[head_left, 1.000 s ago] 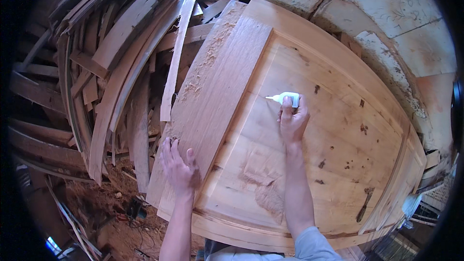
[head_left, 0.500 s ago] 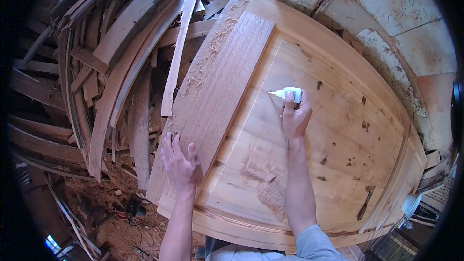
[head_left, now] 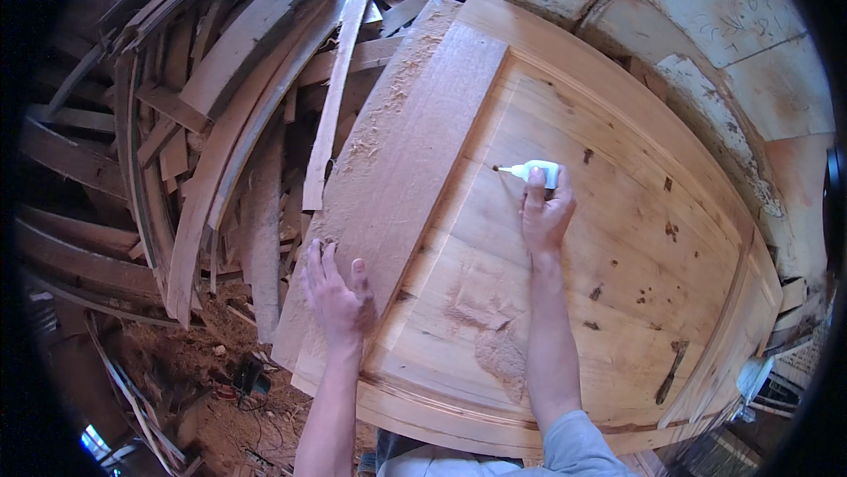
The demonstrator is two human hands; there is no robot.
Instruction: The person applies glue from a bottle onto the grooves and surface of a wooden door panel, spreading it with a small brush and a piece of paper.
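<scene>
With our right hand [head_left: 548,217] we pinch the bottle [head_left: 550,173] sideways above the panel [head_left: 472,243], apparently to aim its nozzle [head_left: 513,170] at a knot [head_left: 496,167] (contact unclear), while our left hand [head_left: 342,305], thumb spread, rests on the frame [head_left: 415,168], seemingly for balance.

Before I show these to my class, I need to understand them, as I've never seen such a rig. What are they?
There is no machine here, just a person's two bare hands. Every picture comes from a wide fisheye camera worn on the head, looking down, so straight edges bend. The left hand rests open on a flat board. The right hand holds a small white bottle, its nozzle aimed at a dark spot on the wooden panel. Sawdust lies there too. Beyond, at left, is piled wood.
</scene>
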